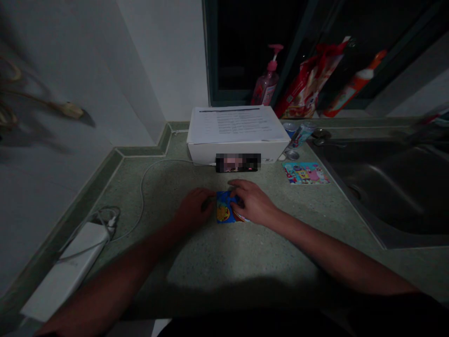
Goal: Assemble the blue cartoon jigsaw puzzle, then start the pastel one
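A small blue picture card (224, 207) with a yellow cartoon figure lies on the counter between my hands. At its left edge, my left hand (196, 207) is closed, with the fingers curled and the tips against the card. Over the right part of the card is my right hand (253, 201), its thumb and fingers bent together on it and the index finger stretched forward. Beneath the right fingers a reddish and white part shows, mostly hidden. Just beyond the hands, a phone (237, 163) leans on its side against a white box (238, 149).
A colourful cartoon card (306, 173) lies right, beside the metal sink (396, 187). A white power strip (70, 267) with a cable sits left. Behind stand a pink pump bottle (265, 86), a red bag (308, 84) and an orange bottle (351, 91).
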{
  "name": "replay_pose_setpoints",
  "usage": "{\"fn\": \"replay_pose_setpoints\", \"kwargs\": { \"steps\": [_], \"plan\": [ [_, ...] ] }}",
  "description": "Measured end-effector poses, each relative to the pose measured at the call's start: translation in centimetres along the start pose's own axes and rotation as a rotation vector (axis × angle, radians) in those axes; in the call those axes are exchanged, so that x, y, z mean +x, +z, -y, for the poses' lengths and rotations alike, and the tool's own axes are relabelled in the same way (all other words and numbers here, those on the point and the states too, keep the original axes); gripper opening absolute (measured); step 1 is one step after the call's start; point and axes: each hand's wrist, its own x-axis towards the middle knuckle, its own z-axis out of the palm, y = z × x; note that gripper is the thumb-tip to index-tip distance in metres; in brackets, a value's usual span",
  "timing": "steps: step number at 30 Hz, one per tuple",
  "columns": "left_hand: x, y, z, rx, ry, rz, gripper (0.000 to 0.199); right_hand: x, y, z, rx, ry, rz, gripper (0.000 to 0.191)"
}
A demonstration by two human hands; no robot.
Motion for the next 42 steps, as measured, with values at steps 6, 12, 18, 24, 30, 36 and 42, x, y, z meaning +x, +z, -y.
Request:
{"fn": "replay_pose_setpoints", "kwargs": {
  "steps": [6,12,18,24,30,36,42],
  "plan": [
    [-0.1,0.3,0.3,0.005,0.031,-0.009,0.023,0.4,0.1,0.0,-0.055,-0.014,0.024,0.014],
    [-0.1,0.3,0.3,0.006,0.035,-0.009,0.023,0.3,0.4,-0.3,-0.059,-0.005,0.017,0.016],
    [0.0,0.1,0.0,-0.005,0.0,0.008,0.024,0.4,0.7,-0.3,-0.041,-0.012,0.009,0.013],
    [0.1,0.0,0.0,-0.017,-0.019,0.025,0.025,0.3,0.8,-0.4,-0.016,-0.021,-0.01,0.011],
    [0.0,0.1,0.0,-0.033,-0.008,0.023,0.023,0.4,0.9,-0.3,-0.022,-0.047,-0.009,0.011],
    [0.0,0.1,0.0,-0.029,-0.014,0.031,0.022,0.4,1.0,-0.1,-0.044,-0.077,-0.012,0.01],
    [0.1,0.0,-0.2,-0.039,-0.023,0.033,0.023,0.4,1.2,0.1,-0.048,-0.1,-0.027,0.012]
  ]
}}
